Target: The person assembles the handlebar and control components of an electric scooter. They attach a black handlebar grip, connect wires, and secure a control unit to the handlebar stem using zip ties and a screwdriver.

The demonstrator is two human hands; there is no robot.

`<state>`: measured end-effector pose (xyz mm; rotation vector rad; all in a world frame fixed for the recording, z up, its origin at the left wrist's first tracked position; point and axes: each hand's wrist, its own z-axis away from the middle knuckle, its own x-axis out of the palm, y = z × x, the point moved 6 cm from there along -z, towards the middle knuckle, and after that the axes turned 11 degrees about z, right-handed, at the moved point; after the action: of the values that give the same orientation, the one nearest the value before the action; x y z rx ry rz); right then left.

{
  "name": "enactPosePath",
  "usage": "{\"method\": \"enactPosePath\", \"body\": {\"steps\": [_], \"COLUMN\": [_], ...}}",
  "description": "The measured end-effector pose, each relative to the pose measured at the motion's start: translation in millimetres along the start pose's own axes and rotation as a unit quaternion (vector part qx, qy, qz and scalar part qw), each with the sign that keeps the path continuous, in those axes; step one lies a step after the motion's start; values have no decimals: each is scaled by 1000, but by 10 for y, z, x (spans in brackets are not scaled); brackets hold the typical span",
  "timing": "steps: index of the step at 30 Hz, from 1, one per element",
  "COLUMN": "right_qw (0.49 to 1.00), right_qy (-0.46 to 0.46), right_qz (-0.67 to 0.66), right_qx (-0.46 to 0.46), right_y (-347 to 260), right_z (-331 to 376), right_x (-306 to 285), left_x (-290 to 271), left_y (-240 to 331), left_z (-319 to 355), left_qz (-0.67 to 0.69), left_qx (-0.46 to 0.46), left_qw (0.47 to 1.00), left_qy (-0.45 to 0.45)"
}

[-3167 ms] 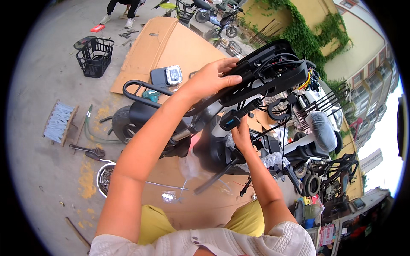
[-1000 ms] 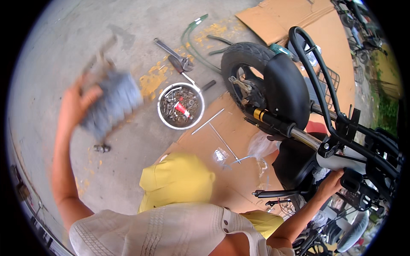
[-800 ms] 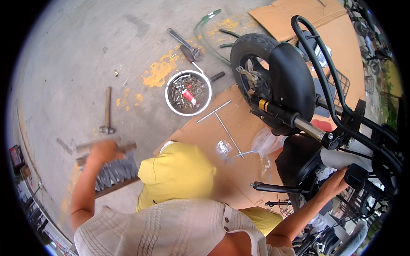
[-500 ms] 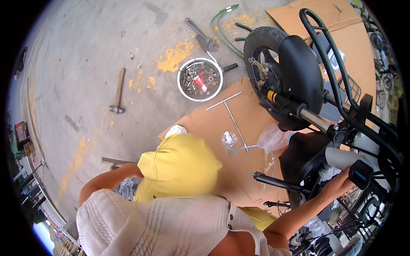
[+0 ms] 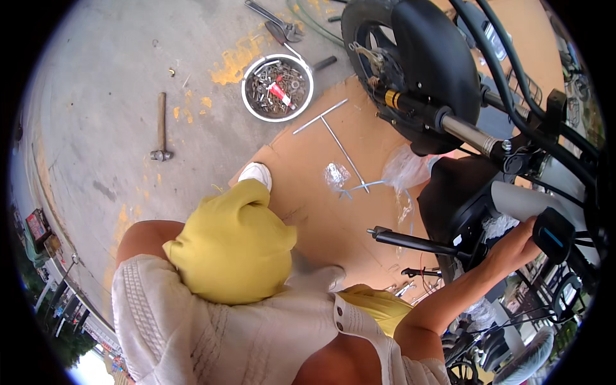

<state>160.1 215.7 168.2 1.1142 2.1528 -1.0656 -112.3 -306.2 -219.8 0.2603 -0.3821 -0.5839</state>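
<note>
My right arm reaches across to a black bike with a fat front wheel [image 5: 366,48], a black fender [image 5: 439,61] and a silver fork tube [image 5: 471,133]. Behind a black display [image 5: 553,236] with a blue strip, my right hand [image 5: 518,247] looks closed on the handlebar; the display and the wrist's angle hide most of its fingers. A black bar [image 5: 417,240] sticks out toward me from the bike. On the left, my bent arm [image 5: 146,236] passes behind my yellow-trousered knee [image 5: 231,247], which hides the left hand.
Brown cardboard [image 5: 301,186] lies underfoot, bearing a metal T-shaped wrench [image 5: 343,151] and clear plastic wrap [image 5: 407,168]. On the concrete are a metal bowl [image 5: 307,102] of bolts with a red-white tube, a hammer [image 5: 162,128] and an adjustable wrench [image 5: 273,18]. Loose tools [image 5: 403,289] lie near my trousers.
The view has shifted, so the bowl and tools sit higher. My left hand, near a dark bar beside my knee before, has gone out of sight. My right hand stays at the handlebar.
</note>
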Motion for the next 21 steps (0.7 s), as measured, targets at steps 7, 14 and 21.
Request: {"method": "enactPosePath", "body": {"steps": [7, 14, 21], "right_qw": [998, 1000, 998], "right_qy": [-10, 3, 3], "right_qz": [-61, 12, -38], "right_qx": [1, -17, -57], "right_y": [-24, 55, 62], "right_z": [-11, 17, -51], "right_x": [95, 78, 127], "left_x": [-29, 166, -423], "left_y": [-886, -880, -597], "left_z": [1076, 1016, 590], "left_qz": [14, 6, -30], "left_qx": [-103, -96, -52], "left_qw": [991, 991, 991], "left_qy": [80, 91, 123]}}
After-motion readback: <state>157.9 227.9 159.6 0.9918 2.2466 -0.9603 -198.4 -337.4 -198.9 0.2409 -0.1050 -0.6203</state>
